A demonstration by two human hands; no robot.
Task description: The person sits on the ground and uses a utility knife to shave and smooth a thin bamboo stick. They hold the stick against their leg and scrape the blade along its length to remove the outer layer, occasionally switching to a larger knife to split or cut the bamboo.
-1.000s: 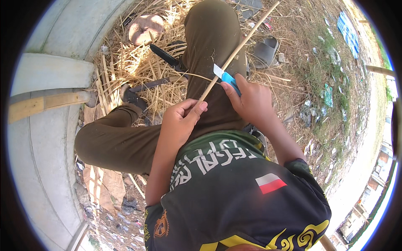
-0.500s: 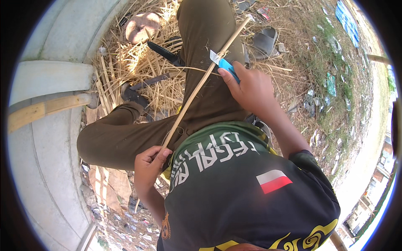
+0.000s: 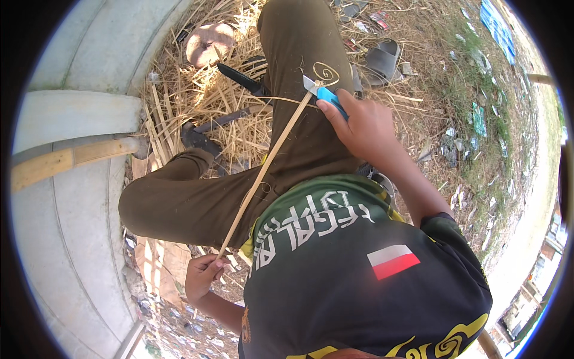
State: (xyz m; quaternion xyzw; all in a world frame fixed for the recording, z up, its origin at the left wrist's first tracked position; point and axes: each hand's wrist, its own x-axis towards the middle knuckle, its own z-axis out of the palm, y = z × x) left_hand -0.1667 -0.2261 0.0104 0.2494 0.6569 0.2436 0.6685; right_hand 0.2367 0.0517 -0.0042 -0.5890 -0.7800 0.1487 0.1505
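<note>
Closed round the lower end of a thin, pale stick (image 3: pixel 263 170), my left hand (image 3: pixel 203 278) is out beside my hip. The stick, which looks like bamboo, slants up across my trousered leg. My right hand (image 3: pixel 368 128) grips a blue box cutter (image 3: pixel 332 100) over the thigh. Its bare blade (image 3: pixel 310 84) lies against the upper end of the stick. A thin curled shaving (image 3: pixel 326 73) loops just above the blade, and a longer thin strand crosses the leg near it.
Piled strips and shavings (image 3: pixel 173 96) cover the ground ahead, with a black-bladed tool (image 3: pixel 239 79) and a hammer-like tool (image 3: pixel 202 141) among them. A grey sandal (image 3: pixel 381 63) lies beyond the right hand. Pale wall panels (image 3: pixel 72 221) stand close at left.
My left hand has drawn the stick down and left, away from the knife. The blade now sits at the stick's upper end, and a curled shaving has appeared there.
</note>
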